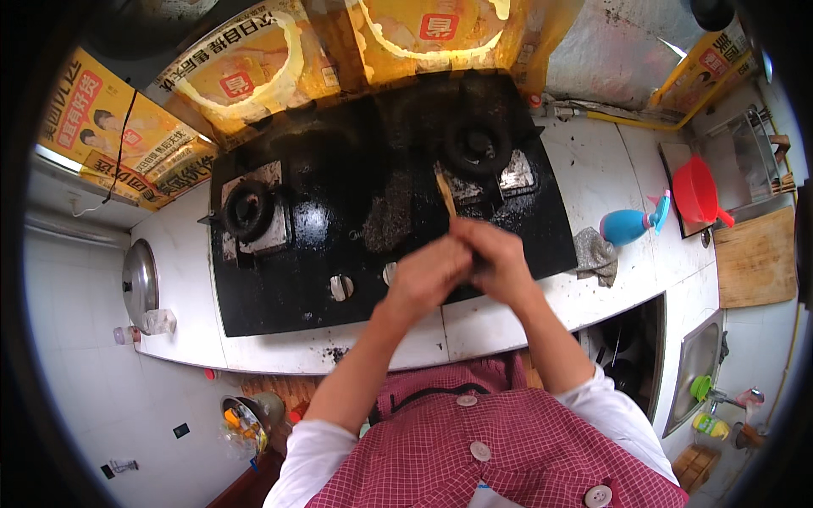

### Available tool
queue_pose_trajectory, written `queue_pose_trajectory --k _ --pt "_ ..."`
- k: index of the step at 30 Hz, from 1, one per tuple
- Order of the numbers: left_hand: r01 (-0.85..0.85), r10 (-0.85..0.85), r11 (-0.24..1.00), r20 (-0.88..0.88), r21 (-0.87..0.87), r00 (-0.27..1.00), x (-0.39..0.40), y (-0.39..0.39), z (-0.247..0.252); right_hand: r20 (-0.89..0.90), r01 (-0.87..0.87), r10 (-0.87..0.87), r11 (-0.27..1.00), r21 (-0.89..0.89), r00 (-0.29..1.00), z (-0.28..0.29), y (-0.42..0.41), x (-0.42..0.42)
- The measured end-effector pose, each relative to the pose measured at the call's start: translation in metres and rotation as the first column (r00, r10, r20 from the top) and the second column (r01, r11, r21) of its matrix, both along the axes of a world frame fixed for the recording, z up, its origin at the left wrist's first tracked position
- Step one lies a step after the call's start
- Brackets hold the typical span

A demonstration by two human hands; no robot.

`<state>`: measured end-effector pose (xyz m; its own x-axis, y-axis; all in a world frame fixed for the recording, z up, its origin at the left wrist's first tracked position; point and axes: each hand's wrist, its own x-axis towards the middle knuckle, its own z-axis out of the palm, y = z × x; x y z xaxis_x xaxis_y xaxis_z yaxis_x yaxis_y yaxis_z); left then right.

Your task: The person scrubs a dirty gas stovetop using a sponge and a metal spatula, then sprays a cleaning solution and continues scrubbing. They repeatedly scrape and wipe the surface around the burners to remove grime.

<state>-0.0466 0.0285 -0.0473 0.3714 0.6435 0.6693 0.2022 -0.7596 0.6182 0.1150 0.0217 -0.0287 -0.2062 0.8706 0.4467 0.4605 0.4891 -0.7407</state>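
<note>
Both my hands meet over the front of a black glass gas cooktop (pixel 336 159), which is wet and dirty. Between my left hand (pixel 432 270) and my right hand (pixel 492 254) is a thin wooden stick or handle (pixel 447 195), whose far end reaches the stained metal plate (pixel 467 187) by the right burner (pixel 477 147). The fingers of my right hand are closed around it; what my left hand grips is blurred and partly hidden. Dark wet residue (pixel 389 219) lies mid-cooktop. The left burner (pixel 248 210) and a control knob (pixel 341 287) are further left.
Right of the cooktop are a grey rag (pixel 596 257), a blue spray bottle (pixel 625 227), a red plastic strainer or scoop (pixel 693 189) and a wooden cutting board (pixel 756 257). A sink (pixel 695 371) is at lower right. A metal lid (pixel 140 286) leans at the left; a filled bin (pixel 244 425) stands below.
</note>
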Motion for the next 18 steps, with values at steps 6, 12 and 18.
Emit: queue_pose_trajectory --k 6,12,18 --pt "-0.039 0.039 0.994 0.003 0.098 0.999 0.013 0.032 0.022 -0.149 0.042 -0.057 0.994 -0.104 0.987 0.006 0.032 0.002" --pt "-0.009 0.011 0.999 -0.049 0.035 0.999 0.005 0.003 -0.003 -0.009 -0.014 0.015 0.998 0.067 1.000 -0.011 0.007 0.006" --pt "0.003 0.000 0.997 -0.043 0.073 0.999 0.013 0.027 0.014 -0.030 -0.014 0.013 1.000 -0.009 0.999 0.002 0.031 0.015"
